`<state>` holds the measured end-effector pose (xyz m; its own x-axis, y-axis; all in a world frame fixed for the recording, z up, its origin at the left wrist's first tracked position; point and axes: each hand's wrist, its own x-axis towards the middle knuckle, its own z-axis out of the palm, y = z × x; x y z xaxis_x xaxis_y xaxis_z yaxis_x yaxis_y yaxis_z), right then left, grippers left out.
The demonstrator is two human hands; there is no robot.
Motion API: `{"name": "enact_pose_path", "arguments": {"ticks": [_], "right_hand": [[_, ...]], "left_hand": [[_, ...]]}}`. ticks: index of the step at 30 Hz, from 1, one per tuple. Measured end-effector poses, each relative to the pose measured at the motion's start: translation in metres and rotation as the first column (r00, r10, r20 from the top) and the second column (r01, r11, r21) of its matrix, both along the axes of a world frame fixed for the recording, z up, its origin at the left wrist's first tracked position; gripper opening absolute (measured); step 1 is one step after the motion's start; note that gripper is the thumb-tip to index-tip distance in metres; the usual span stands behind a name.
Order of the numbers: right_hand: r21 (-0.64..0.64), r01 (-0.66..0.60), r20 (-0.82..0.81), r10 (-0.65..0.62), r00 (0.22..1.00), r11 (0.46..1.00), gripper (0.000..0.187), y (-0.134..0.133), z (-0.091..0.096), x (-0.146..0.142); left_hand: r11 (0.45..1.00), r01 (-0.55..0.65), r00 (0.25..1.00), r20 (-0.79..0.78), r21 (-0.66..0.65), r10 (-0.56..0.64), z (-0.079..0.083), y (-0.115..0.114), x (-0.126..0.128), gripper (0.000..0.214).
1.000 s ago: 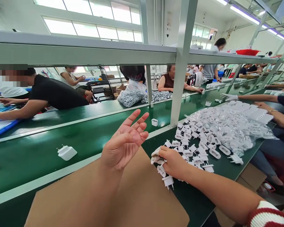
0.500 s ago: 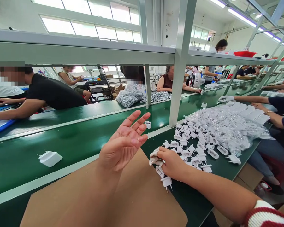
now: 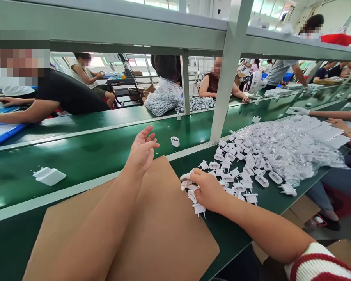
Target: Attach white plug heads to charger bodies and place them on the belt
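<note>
My left hand (image 3: 142, 152) is stretched over the green conveyor belt (image 3: 87, 156), palm up, its fingers loosely apart with nothing in them. Just right of its fingertips, a white charger housing (image 3: 174, 141) lies on the belt, apart from the hand. My right hand (image 3: 207, 189), with white finger covers on some fingers, is curled at the left edge of a pile of white plug pieces (image 3: 229, 177). Its fingertips are pressed together; any piece between them blends with the white covers. Below it sits a two-pin plug piece (image 3: 199, 209).
A cardboard sheet (image 3: 163, 226) lies under my forearms. A white two-pin charger (image 3: 50, 176) is on the belt at left. At right lies a clear plastic bag (image 3: 280, 150) of white parts. A metal post (image 3: 226, 78) rises beside the belt. Co-workers sit across and at right.
The view has tilted down and shifted. My left hand has moved farther out over the belt, its fingers less spread. The right hand stays by the plug pile, still curled.
</note>
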<state>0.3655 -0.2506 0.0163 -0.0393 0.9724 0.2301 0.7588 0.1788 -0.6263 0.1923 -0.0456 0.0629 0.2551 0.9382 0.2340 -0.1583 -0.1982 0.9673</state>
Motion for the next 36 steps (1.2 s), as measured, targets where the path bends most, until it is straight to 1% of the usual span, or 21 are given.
{"name": "enact_pose_path", "arguments": {"ticks": [1,2,3,5,7,9,11,13,15,17,19,21,23,26,27,29,30,31,32,33,36], "right_hand": [[-0.019,-0.005,-0.104,0.003,0.995,1.0,0.051,0.001,0.0,0.0],[-0.045,-0.015,-0.239,0.004,0.971,0.999,0.056,0.002,-0.001,0.0],[-0.075,-0.031,-0.392,-0.001,0.92,0.997,0.06,0.004,-0.001,-0.001],[-0.142,-0.064,-0.664,-0.047,0.746,0.988,0.058,0.01,-0.001,-0.001],[-0.197,-0.102,-0.808,-0.102,0.58,0.975,0.053,0.015,0.002,0.0],[-0.227,-0.146,-0.867,-0.132,0.48,0.963,0.048,0.018,0.006,0.0],[-0.254,-0.209,-0.899,-0.151,0.412,0.944,0.043,0.018,0.011,0.001],[-0.279,-0.272,-0.917,-0.171,0.361,0.921,0.041,0.016,0.016,0.002],[-0.28,-0.316,-0.928,-0.171,0.331,0.907,0.043,0.013,0.018,0.003],[-0.26,-0.322,-0.938,-0.159,0.309,0.91,0.047,0.01,0.021,0.003],[-0.244,-0.307,-0.942,-0.149,0.3,0.92,0.044,0.007,0.023,0.002],[-0.249,-0.3,-0.932,-0.144,0.332,0.921,0.038,0.004,0.025,0.001],[-0.273,-0.315,-0.91,-0.138,0.39,0.909,0.036,0.002,0.026,-0.001],[-0.314,-0.37,-0.861,-0.097,0.5,0.875,0.047,-0.002,0.023,-0.003],[-0.296,-0.35,-0.827,-0.055,0.56,0.889,0.048,-0.003,0.022,-0.003],[-0.174,-0.218,-0.657,0.051,0.752,0.96,0.04,-0.004,0.018,-0.002],[-0.062,-0.137,-0.514,0.086,0.854,0.989,0.031,-0.004,0.016,-0.001],[0.058,-0.082,-0.351,0.097,0.931,0.995,0.023,-0.004,0.015,0.0],[0.158,-0.064,-0.196,0.095,0.976,0.985,0.015,-0.004,0.014,0.002],[0.229,-0.078,-0.069,0.096,0.993,0.97,0.011,-0.004,0.014,0.003],[0.316,-0.16,0.149,0.118,0.982,0.935,0.01,-0.009,0.013,0.001]], "left_hand": [[0.999,-0.022,0.977,-0.21,0.046,0.032,-0.011,0.013,0.005,0.078],[0.997,-0.028,0.941,-0.334,0.065,0.049,-0.021,0.024,0.012,0.081],[0.997,-0.025,0.902,-0.428,0.08,0.057,-0.03,0.035,0.02,0.084],[0.995,-0.01,0.859,-0.508,0.101,0.06,-0.044,0.051,0.038,0.086],[0.99,0.007,0.823,-0.563,0.14,0.074,-0.056,0.064,0.054,0.074],[0.986,0.007,0.798,-0.595,0.168,0.096,-0.065,0.072,0.065,0.051],[0.98,-0.026,0.781,-0.608,0.197,0.143,-0.072,0.075,0.068,0.033],[0.97,-0.068,0.766,-0.611,0.234,0.2,-0.074,0.071,0.062,0.027],[0.958,-0.077,0.758,-0.608,0.277,0.237,-0.072,0.058,0.05,0.026],[0.948,-0.048,0.758,-0.607,0.313,0.239,-0.067,0.034,0.032,0.027],[0.942,0.004,0.757,-0.616,0.334,0.216,-0.06,0.0,0.01,0.032],[0.936,0.071,0.749,-0.639,0.344,0.178,-0.053,-0.04,-0.011,0.035],[0.934,0.137,0.741,-0.66,0.33,0.124,-0.049,-0.082,-0.029,0.033],[0.955,0.161,0.768,-0.64,0.249,0.037,-0.051,-0.133,-0.045,0.028],[0.964,0.156,0.779,-0.627,0.216,0.014,-0.053,-0.145,-0.047,0.028],[0.977,0.15,0.798,-0.602,0.153,-0.028,-0.059,-0.159,-0.051,0.038],[0.98,0.155,0.806,-0.59,0.121,-0.055,-0.063,-0.163,-0.052,0.05],[0.982,0.167,0.813,-0.576,0.087,-0.087,-0.066,-0.164,-0.054,0.061],[0.982,0.184,0.819,-0.56,0.052,-0.124,-0.069,-0.164,-0.055,0.068],[0.978,0.205,0.824,-0.543,0.022,-0.161,-0.072,-0.163,-0.055,0.067],[0.967,0.255,0.83,-0.513,0.002,-0.218,-0.076,-0.161,-0.056,0.044]]}}
